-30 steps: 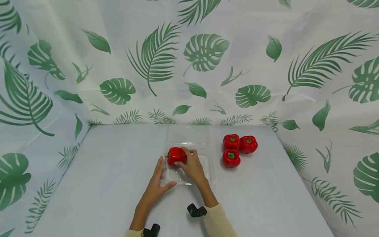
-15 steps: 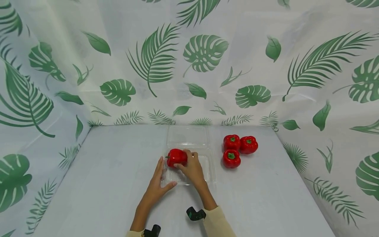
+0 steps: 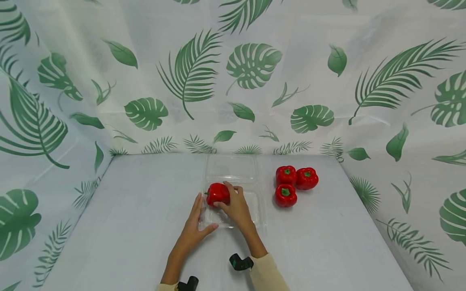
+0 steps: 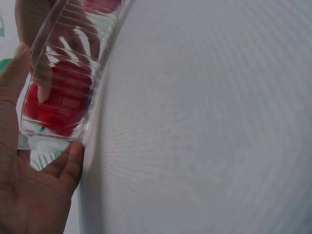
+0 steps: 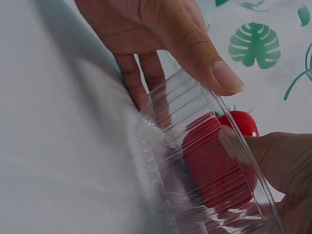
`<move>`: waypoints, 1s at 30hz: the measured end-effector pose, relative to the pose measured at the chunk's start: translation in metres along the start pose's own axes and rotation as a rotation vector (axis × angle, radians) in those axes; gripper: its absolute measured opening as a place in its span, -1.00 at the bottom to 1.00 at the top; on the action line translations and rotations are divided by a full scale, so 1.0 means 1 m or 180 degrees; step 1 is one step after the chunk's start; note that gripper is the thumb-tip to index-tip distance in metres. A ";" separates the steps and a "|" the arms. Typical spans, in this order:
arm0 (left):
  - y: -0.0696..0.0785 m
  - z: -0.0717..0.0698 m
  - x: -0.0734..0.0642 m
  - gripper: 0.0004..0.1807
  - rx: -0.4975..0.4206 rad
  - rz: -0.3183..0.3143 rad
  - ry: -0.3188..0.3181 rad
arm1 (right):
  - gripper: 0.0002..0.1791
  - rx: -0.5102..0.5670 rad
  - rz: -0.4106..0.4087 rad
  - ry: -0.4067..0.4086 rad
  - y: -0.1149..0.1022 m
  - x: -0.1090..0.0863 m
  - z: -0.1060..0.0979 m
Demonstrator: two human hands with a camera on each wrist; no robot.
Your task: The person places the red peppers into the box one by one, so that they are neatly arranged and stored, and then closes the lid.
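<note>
A red bell pepper point(image 3: 217, 194) lies on its side in the left part of a clear plastic clamshell box point(image 3: 257, 202), its green stem pointing left. My right hand point(image 3: 238, 208) holds it from the right, with the thumb in front and fingers behind. My left hand point(image 3: 193, 228) rests against the box's left side with fingers extended and thumb spread toward the front edge. Through the ribbed box wall, the left wrist view shows the pepper point(image 4: 63, 105) near the bottom. In the right wrist view, the left thumb point(image 5: 226, 78) lies by the box rim.
Three more red bell peppers point(image 3: 285, 195) stand grouped to the right of the box, stems up. The box's lid point(image 3: 231, 166) lies folded back behind it. A leaf-printed cloth point(image 3: 255, 93) hangs behind the white table point(image 3: 145, 202).
Both hands and the pepper stay almost in place. The right fingers shift slightly on the pepper, and the pepper sits a touch lower than one second ago.
</note>
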State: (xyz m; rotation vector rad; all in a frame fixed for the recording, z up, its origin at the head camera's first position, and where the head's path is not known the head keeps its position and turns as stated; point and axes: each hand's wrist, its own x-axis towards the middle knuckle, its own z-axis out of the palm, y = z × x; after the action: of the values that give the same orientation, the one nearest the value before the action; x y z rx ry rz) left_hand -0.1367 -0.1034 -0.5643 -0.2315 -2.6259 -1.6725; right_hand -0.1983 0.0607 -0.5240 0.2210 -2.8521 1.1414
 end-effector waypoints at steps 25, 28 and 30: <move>-0.001 0.002 0.002 0.11 -0.0023 0.0034 0.0032 | -0.11 0.0114 0.0017 -0.0064 0.002 0.008 0.005; -0.001 0.001 0.002 0.11 -0.0006 0.0044 0.0038 | -0.09 0.0159 0.0050 -0.0061 0.001 0.007 0.004; -0.001 0.001 0.002 0.10 0.0001 0.0052 0.0039 | -0.07 0.0186 0.0076 -0.0062 0.002 0.006 0.003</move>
State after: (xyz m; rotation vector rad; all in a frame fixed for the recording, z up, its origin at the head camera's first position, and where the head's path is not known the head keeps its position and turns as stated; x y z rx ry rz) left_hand -0.1387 -0.1027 -0.5655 -0.2411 -2.6084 -1.6633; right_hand -0.2049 0.0588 -0.5268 0.2026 -2.8483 1.2350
